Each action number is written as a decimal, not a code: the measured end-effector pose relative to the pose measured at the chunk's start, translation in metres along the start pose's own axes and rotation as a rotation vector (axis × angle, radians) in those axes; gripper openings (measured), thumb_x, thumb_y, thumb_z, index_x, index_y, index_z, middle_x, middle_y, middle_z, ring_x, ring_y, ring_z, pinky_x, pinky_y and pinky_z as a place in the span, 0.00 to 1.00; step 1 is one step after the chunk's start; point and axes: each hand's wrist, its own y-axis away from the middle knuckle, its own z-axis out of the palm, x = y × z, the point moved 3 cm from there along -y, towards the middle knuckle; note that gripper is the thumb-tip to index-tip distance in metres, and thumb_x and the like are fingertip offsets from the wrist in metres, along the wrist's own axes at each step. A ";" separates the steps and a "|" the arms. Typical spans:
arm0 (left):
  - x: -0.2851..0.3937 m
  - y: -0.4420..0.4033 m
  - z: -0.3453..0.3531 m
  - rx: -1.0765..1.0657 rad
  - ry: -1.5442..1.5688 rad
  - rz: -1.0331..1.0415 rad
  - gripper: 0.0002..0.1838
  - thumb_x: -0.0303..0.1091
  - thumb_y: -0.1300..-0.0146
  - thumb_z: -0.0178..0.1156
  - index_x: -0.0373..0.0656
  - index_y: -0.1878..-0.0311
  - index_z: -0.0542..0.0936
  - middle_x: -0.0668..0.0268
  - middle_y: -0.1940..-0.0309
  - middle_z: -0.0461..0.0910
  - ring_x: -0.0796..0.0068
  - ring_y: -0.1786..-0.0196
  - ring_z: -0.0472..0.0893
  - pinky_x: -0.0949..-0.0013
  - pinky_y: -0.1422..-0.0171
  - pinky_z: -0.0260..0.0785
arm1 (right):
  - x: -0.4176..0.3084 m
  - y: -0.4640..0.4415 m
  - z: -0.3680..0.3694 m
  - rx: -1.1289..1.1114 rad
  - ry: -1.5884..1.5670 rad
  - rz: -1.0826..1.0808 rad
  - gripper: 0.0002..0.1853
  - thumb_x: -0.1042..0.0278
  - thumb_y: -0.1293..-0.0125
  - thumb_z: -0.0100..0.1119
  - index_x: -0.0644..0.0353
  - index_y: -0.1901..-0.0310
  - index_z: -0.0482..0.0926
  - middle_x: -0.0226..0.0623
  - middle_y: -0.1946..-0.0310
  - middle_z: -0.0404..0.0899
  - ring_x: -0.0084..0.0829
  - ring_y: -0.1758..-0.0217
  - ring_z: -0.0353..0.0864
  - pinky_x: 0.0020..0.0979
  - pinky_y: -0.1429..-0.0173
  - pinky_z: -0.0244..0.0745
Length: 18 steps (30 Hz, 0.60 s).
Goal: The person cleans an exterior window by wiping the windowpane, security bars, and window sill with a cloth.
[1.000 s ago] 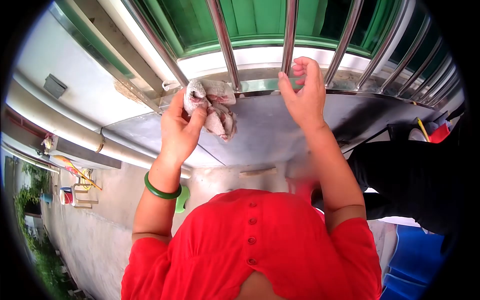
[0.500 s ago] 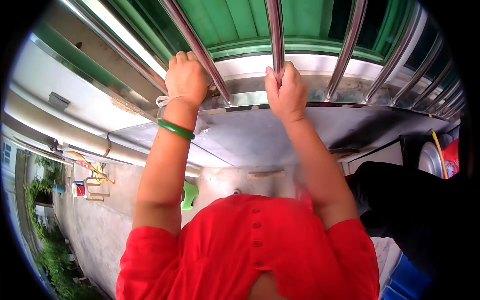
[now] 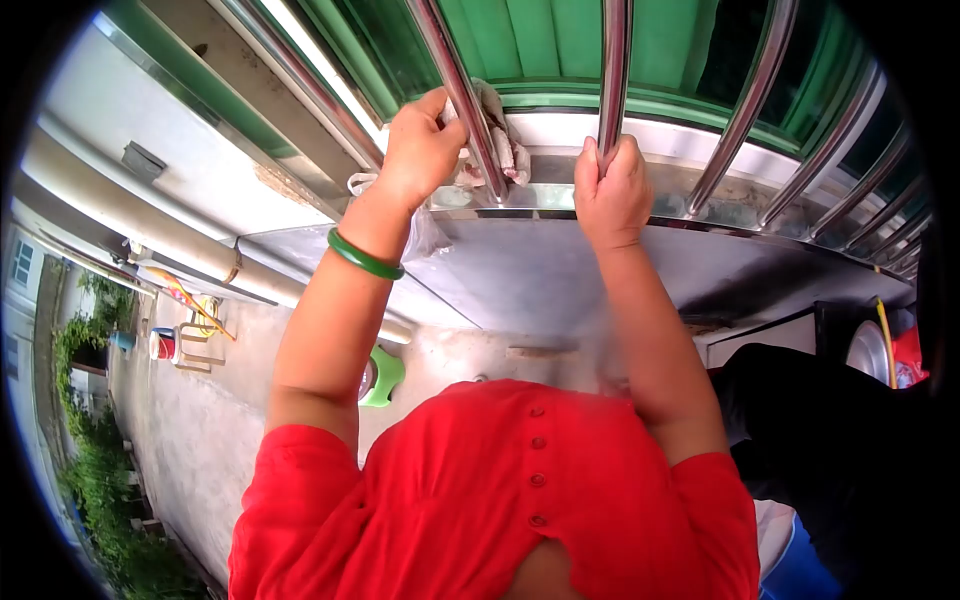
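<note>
My left hand [image 3: 425, 145], with a green bangle [image 3: 363, 256] below its wrist, is closed on a pale, stained cloth [image 3: 514, 158]. The cloth wraps behind a shiny metal window bar [image 3: 450, 60] and hangs out on its right side. Some of my left fingers are hidden behind the bar and cloth. Around the foot of the bar to the right [image 3: 616, 70], my right hand [image 3: 615, 190] is wrapped, thumb upward. Below my left wrist hangs a clear plastic bag [image 3: 428, 235].
Behind the bars is a window with a green curtain [image 3: 560, 45]. A pale pipe [image 3: 160, 225] runs along the wall at left. Below are a green stool [image 3: 384, 378], a red bucket [image 3: 162, 344] and a metal basin [image 3: 868, 345]. A person's dark-clothed limb [image 3: 790, 400] is at right.
My left hand has come over to the bar, and the cloth now shows around it. My right hand keeps its hold on its bar. The whole view has shifted slightly.
</note>
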 end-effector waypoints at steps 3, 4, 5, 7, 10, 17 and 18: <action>0.049 0.014 -0.027 0.196 -0.899 0.432 0.12 0.25 0.47 0.56 0.39 0.58 0.77 0.54 0.63 0.81 0.51 0.62 0.81 0.55 0.58 0.75 | 0.001 -0.002 0.000 -0.027 -0.032 -0.005 0.14 0.61 0.38 0.60 0.60 0.66 0.67 0.39 0.74 0.73 0.46 0.68 0.75 0.47 0.65 0.69; 0.054 0.010 -0.035 0.178 -1.068 0.519 0.09 0.26 0.44 0.56 0.42 0.58 0.76 0.57 0.63 0.80 0.53 0.61 0.81 0.56 0.58 0.74 | 0.000 -0.003 -0.002 -0.028 -0.033 -0.005 0.14 0.60 0.38 0.60 0.60 0.66 0.67 0.39 0.74 0.74 0.46 0.68 0.75 0.47 0.65 0.69; 0.063 0.005 -0.039 0.153 -1.255 0.523 0.10 0.26 0.44 0.57 0.43 0.57 0.78 0.60 0.62 0.80 0.57 0.59 0.82 0.59 0.57 0.76 | -0.001 -0.003 -0.003 -0.033 -0.035 -0.006 0.14 0.60 0.38 0.60 0.59 0.67 0.67 0.40 0.73 0.74 0.46 0.68 0.75 0.47 0.65 0.69; 0.066 -0.009 -0.040 0.079 -1.564 0.509 0.10 0.27 0.45 0.59 0.43 0.58 0.81 0.61 0.62 0.81 0.59 0.59 0.82 0.60 0.56 0.77 | 0.001 -0.003 -0.001 -0.030 -0.048 -0.009 0.14 0.60 0.38 0.60 0.59 0.67 0.67 0.40 0.73 0.74 0.47 0.67 0.75 0.47 0.64 0.69; 0.044 -0.027 -0.035 -0.299 -1.655 0.298 0.09 0.27 0.45 0.62 0.41 0.60 0.83 0.56 0.61 0.84 0.59 0.56 0.84 0.63 0.54 0.78 | 0.002 -0.002 -0.001 -0.038 -0.064 -0.006 0.14 0.59 0.38 0.60 0.59 0.67 0.67 0.39 0.73 0.75 0.46 0.67 0.75 0.47 0.64 0.69; 0.010 -0.024 -0.011 -0.246 -1.351 -0.210 0.11 0.30 0.45 0.59 0.43 0.59 0.84 0.54 0.56 0.83 0.53 0.50 0.81 0.55 0.47 0.75 | 0.003 -0.003 -0.003 -0.065 -0.069 -0.039 0.14 0.59 0.38 0.60 0.59 0.67 0.68 0.39 0.72 0.75 0.46 0.67 0.75 0.46 0.65 0.70; 0.010 -0.021 -0.014 -0.222 -1.319 -0.165 0.10 0.31 0.44 0.58 0.44 0.60 0.84 0.54 0.57 0.83 0.52 0.51 0.81 0.56 0.47 0.75 | 0.003 -0.004 -0.002 -0.065 -0.066 -0.037 0.14 0.59 0.38 0.60 0.59 0.67 0.68 0.39 0.72 0.75 0.46 0.67 0.75 0.46 0.65 0.70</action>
